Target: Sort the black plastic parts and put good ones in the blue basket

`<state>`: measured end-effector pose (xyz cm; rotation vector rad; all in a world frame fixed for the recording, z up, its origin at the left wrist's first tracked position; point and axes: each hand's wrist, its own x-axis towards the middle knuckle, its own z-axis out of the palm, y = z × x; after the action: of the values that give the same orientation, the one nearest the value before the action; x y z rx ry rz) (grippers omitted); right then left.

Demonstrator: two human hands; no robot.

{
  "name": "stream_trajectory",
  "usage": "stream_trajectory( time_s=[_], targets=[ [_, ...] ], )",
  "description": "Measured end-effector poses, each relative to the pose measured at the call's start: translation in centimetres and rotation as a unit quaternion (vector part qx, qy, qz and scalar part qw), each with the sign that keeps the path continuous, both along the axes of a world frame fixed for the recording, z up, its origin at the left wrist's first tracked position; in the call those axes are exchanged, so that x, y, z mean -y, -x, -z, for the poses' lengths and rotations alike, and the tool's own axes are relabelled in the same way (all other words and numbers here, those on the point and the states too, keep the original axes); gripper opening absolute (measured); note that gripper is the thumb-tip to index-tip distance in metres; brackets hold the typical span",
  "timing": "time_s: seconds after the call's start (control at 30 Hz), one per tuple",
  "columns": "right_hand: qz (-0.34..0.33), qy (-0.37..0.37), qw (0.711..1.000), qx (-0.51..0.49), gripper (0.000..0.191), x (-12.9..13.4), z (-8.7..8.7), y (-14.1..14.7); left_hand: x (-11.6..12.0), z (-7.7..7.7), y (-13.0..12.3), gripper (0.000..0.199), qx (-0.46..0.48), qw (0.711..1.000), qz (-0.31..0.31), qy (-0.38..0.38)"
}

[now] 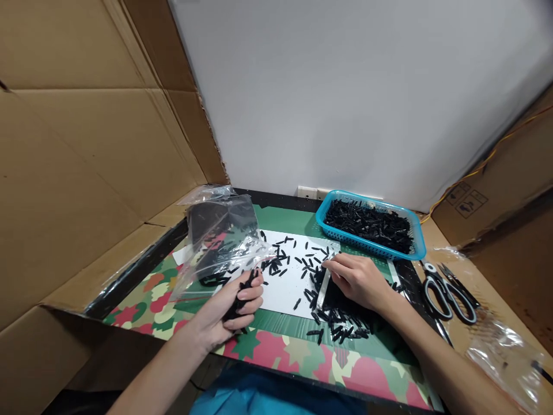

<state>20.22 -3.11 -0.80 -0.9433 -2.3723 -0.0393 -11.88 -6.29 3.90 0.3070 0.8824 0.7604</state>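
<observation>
My left hand (216, 316) is closed, palm up, around a bunch of small slim black pieces (238, 301), their exact kind unclear. To the right, my right hand (362, 281) points its pinched fingertips down at the loose black pieces on a white sheet (283, 297); whatever lies between those fingertips is too small to make out. A thicker heap of black pieces (345, 328) lies below and partly behind the right hand. Beside my left hand, a clear zip bag (228, 230) rests on the mat, with black pieces showing in or under it.
A blue plastic basket (367, 242) full of black pieces stands at the back right. Scissors (447, 294) and a pointed tool (460, 285) lie to the right, near clear plastic wrap (505, 351). Cardboard (86, 144) walls the left side; a white wall (345, 98) stands behind.
</observation>
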Motion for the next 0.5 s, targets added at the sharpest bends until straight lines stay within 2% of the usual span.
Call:
stream_trajectory(
  time_s=[0.13, 0.27, 0.37, 0.5],
  targets=[
    [-0.022, 0.054, 0.993, -0.099, 0.023, 1.5, -0.9, 1.8, -0.1, 0.0, -3.7, 0.027, -0.003, 0.995, 0.099, 0.006],
    [-0.048, 0.155, 0.95, -0.268, 0.024, 2.3, -1.7, 2.8, -2.1, 0.5, -8.1, 0.03, -0.019, 0.983, 0.183, -0.005],
    [-0.019, 0.164, 0.934, -0.316, 0.022, 1.8, -1.9, 2.6, -4.4, 0.5, -10.5, 0.03, -0.034, 0.975, 0.218, -0.033],
    [0.009, 0.16, 0.924, -0.349, 0.014, 0.4, -1.9, 1.7, -6.8, 0.3, -11.8, 0.033, -0.051, 0.964, 0.249, -0.072]
  ],
)
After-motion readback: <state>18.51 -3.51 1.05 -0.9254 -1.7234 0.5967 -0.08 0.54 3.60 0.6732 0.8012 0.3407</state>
